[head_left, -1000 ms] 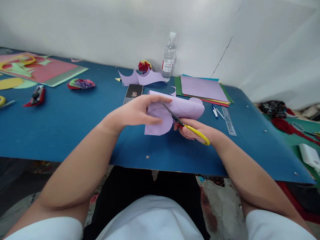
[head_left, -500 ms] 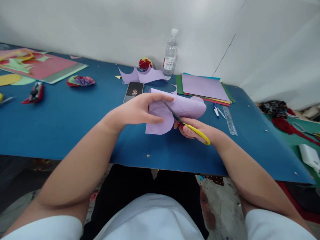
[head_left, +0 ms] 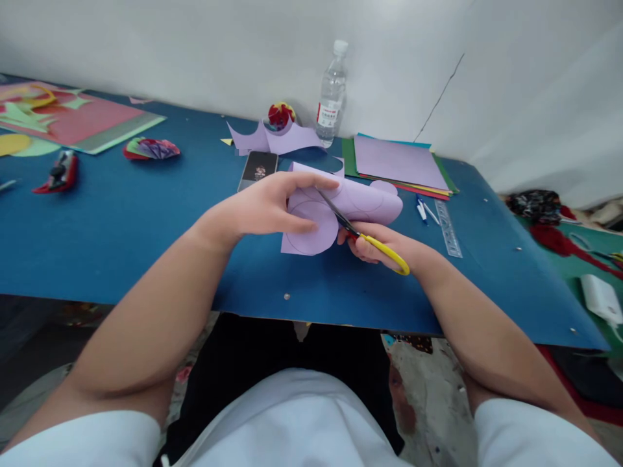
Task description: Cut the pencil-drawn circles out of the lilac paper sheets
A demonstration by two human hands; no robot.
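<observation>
Just above a blue tabletop (head_left: 121, 233), purple paper (head_left: 370, 198) lies between my two grips, its curled length running rightward from my left hand (head_left: 265, 204), which holds it with thumb and index finger spread. My right hand (head_left: 392, 240) is wrapped around yellow-handled scissors (head_left: 347, 225) at the curl's near side. Their long axis slants forward and left from that grip, blades against the paper, tips nearer my left hand. A phone (head_left: 257, 167) lies just beyond my left grip.

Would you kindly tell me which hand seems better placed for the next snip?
Probably the right hand: it holds the scissors at the purple paper, which the left hand grips.
</observation>
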